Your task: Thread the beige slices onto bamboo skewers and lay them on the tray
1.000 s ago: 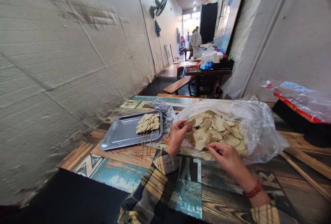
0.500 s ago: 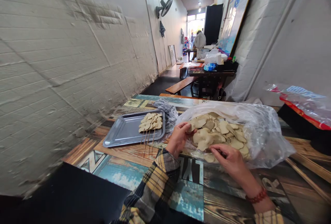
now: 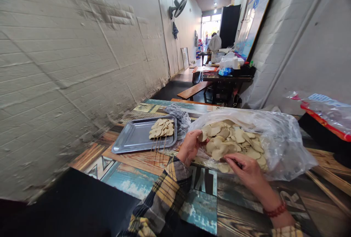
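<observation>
My left hand (image 3: 189,146) pinches a thin, pale, round slice (image 3: 202,135) at the near left of an opened clear plastic bag (image 3: 287,149). Many similar beige slices (image 3: 241,136) lie heaped inside the bag. My right hand (image 3: 244,167) is closed, thumb and fingertips together, at the edge of a fanned cluster of slices (image 3: 218,147). It seems to grip a thin skewer carrying that cluster, though the stick is mostly hidden by fingers and slices. To the left, skewered slices (image 3: 161,128) rest on a metal tray (image 3: 131,138), their bare sticks (image 3: 157,147) projecting over its near rim.
A grey crumpled cloth or bag (image 3: 179,116) lies between tray and bag. At right stand a black container (image 3: 323,127) with red-edged plastic packaging (image 3: 326,114) and some wooden strips (image 3: 329,186). Beyond the patterned table (image 3: 131,182) are a bench (image 3: 193,90) and another cluttered table (image 3: 227,79).
The view has shifted slightly, so everything sits a little farther right. Both hands keep nearly the same places and grips at the slices.
</observation>
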`<state>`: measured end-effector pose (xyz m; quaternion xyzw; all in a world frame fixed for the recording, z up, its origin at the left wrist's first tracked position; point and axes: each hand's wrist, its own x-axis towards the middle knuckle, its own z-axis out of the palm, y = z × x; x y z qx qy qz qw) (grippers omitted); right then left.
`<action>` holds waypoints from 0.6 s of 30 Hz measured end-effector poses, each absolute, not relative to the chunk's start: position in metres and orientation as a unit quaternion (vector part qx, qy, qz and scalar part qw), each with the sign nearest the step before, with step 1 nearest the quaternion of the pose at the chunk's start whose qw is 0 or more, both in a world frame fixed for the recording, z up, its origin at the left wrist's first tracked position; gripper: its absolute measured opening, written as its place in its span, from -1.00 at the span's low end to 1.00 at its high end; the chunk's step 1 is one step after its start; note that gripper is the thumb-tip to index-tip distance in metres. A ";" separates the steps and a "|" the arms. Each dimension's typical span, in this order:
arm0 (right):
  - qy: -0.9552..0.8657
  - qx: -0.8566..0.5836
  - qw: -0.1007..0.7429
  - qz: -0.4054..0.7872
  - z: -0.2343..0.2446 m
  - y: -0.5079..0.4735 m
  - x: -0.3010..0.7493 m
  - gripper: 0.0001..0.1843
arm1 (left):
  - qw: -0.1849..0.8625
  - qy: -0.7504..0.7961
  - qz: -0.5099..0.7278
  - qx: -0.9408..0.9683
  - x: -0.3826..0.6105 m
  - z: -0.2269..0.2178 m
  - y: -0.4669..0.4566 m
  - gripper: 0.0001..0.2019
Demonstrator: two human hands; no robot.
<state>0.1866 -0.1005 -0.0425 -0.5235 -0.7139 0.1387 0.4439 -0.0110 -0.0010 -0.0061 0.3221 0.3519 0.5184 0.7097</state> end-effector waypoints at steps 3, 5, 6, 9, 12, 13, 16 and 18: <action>-0.720 -0.520 0.439 0.138 -0.043 -0.100 0.189 -0.66 | 0.711 0.358 0.504 0.335 -0.012 -0.006 -0.001 -0.73; -0.723 -0.515 0.437 0.142 -0.044 -0.100 0.191 -0.66 | 0.714 0.360 0.494 0.341 -0.012 -0.006 0.000 -0.72; -0.724 -0.514 0.437 0.143 -0.044 -0.100 0.192 -0.67 | 0.716 0.361 0.490 0.342 -0.013 -0.007 0.000 -0.71; -0.726 -0.513 0.436 0.140 -0.046 -0.099 0.193 -0.67 | 0.718 0.362 0.484 0.345 -0.013 -0.008 0.001 -0.70; -0.727 -0.512 0.437 0.139 -0.047 -0.098 0.193 -0.67 | 0.714 0.360 0.485 0.355 -0.013 -0.010 0.001 -0.69; -0.727 -0.510 0.438 0.140 -0.047 -0.098 0.193 -0.67 | 0.714 0.357 0.484 0.359 -0.013 -0.009 0.001 -0.70; -0.724 -0.509 0.444 0.142 -0.046 -0.098 0.192 -0.67 | 0.717 0.349 0.476 0.371 -0.014 -0.009 -0.001 -0.71; -0.722 -0.511 0.445 0.145 -0.045 -0.098 0.192 -0.67 | 0.719 0.348 0.469 0.377 -0.014 -0.008 -0.001 -0.71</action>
